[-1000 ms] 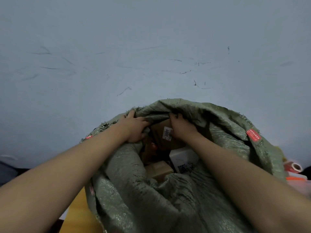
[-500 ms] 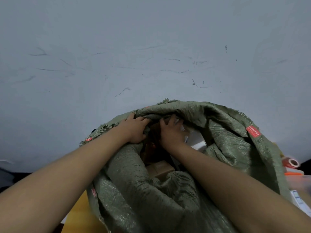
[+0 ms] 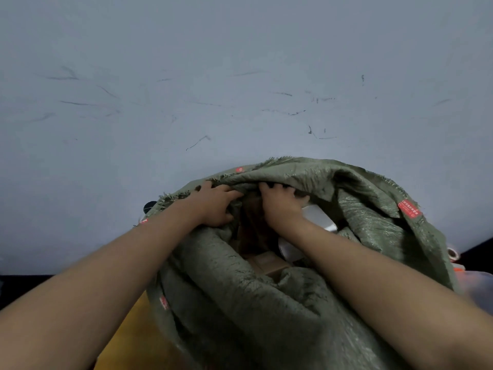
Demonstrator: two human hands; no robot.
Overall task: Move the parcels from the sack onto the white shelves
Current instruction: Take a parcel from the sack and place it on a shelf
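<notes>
A green woven sack [image 3: 266, 303] with red labels fills the lower middle of the head view, its mouth facing me. My left hand [image 3: 213, 205] grips the sack's far rim on the left, fingers curled over the cloth. My right hand [image 3: 280, 204] reaches into the mouth at the far rim, fingers curled over a brown parcel [image 3: 252, 222]; the grip itself is hidden. Lower in the opening lie a small brown box [image 3: 269, 264] and a white parcel [image 3: 318, 216]. No white shelves are in view.
A pale grey scuffed wall [image 3: 240, 89] rises right behind the sack. A yellow surface [image 3: 128, 340] shows under the sack at lower left. A tape roll [image 3: 452, 253] and an orange-and-clear item [image 3: 469, 279] sit at the right edge.
My right hand has shifted left and up to the far rim, covering the labelled brown parcel. The sack's far edge has folded over the opening. My left hand has stayed on the rim.
</notes>
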